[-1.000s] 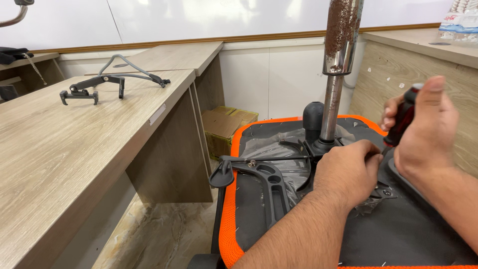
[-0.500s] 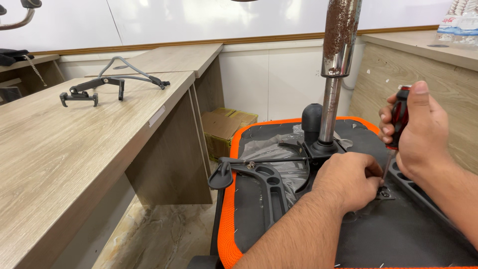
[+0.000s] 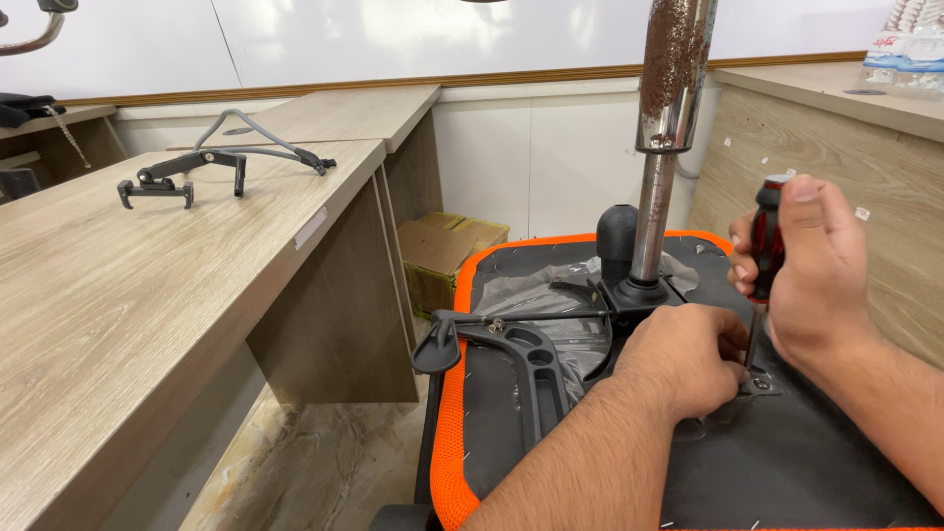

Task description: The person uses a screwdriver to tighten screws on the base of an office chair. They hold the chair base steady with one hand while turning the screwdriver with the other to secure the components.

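A person's right hand (image 3: 811,270) wrapped a red-and-black screwdriver (image 3: 766,251) held upright, its tip down at a small bracket (image 3: 759,382) on the overturned orange-edged chair seat (image 3: 447,433), while the left hand (image 3: 683,359), fingers curled, pressed beside the tip, apparently steadying it near the rusted gas cylinder (image 3: 669,108).

Red-and-black screwdriver (image 3: 768,241); black seat underside (image 3: 787,462) (orange-edged); rust-speckled column (image 3: 672,74).
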